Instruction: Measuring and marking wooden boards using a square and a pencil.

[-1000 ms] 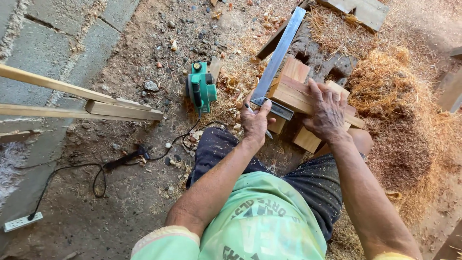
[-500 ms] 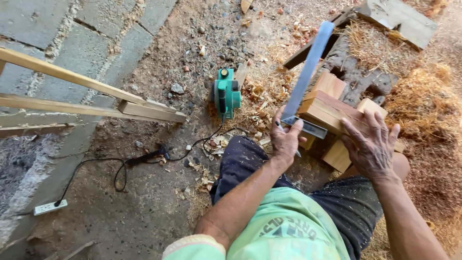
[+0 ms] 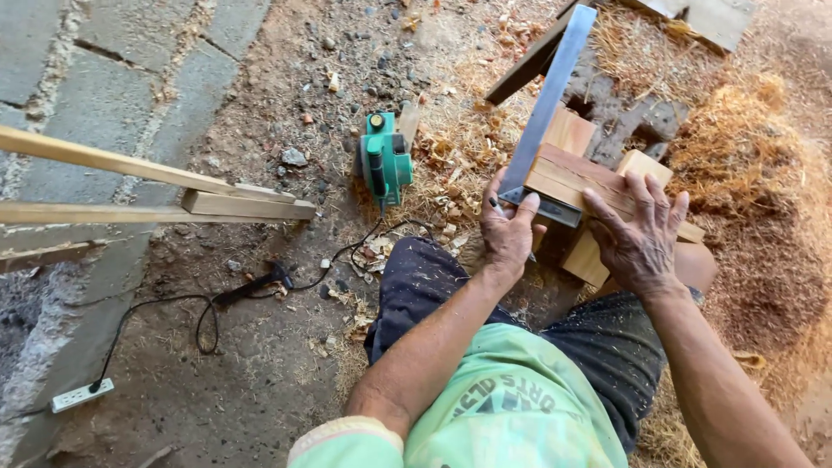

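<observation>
Crouching over the dirt floor (image 3: pixel 260 390), the person presses the right hand (image 3: pixel 640 234) flat on a wooden block (image 3: pixel 572 178), fingers (image 3: pixel 646 192) spread and released, grasping nothing. The block lies across other pieces of wood (image 3: pixel 589 258) just in front of the knees. A long metal square (image 3: pixel 548 108) rests against the block's left end, its blade running up and away toward the top of the view. The left hand (image 3: pixel 510 232) sits at the heel of the square, fingers curled around a pencil (image 3: pixel 497 208) whose tip touches the block's near corner beside the metal.

To the left of the wood, a green electric planer (image 3: pixel 385 158) stands on the ground among wood shavings (image 3: pixel 754 156), which pile thicker on the right. Its black cord (image 3: pixel 208 312) trails across the dirt to a white power strip (image 3: pixel 81 395) at the lower left. Two long pale wooden slats (image 3: pixel 130 186) reach in from the left edge, over grey concrete blocks (image 3: pixel 104 78).
</observation>
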